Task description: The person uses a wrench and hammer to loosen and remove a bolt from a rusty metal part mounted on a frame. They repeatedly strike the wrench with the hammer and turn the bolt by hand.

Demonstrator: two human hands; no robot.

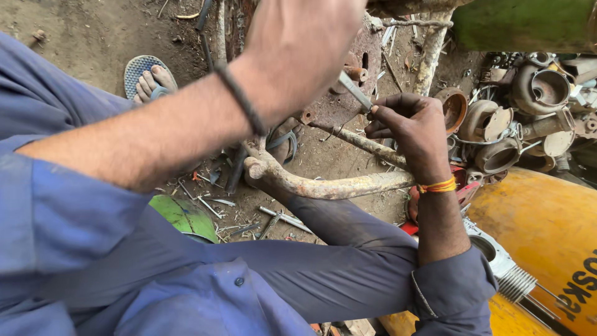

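Against the rusty plate, a flat metal tool is pinched at its lower end by right hand; left hand apparently grips its top, fingers hidden. Risk: tool slipping, skinning knuckles on rust.

1. The left hand is raised close to the camera, back toward the viewer, fingers curled downward and hidden; whether they grip anything cannot be told.
2. A thin dark braided wristband circles the left wrist; the bare forearm runs down-left from it into a rolled blue cloth sleeve.
3. The right hand, right of and below the wristband, has its fingers curled and its fingertips pinched together.
4. An orange-yellow thread band rings the right wrist; that forearm drops into a blue cuff.
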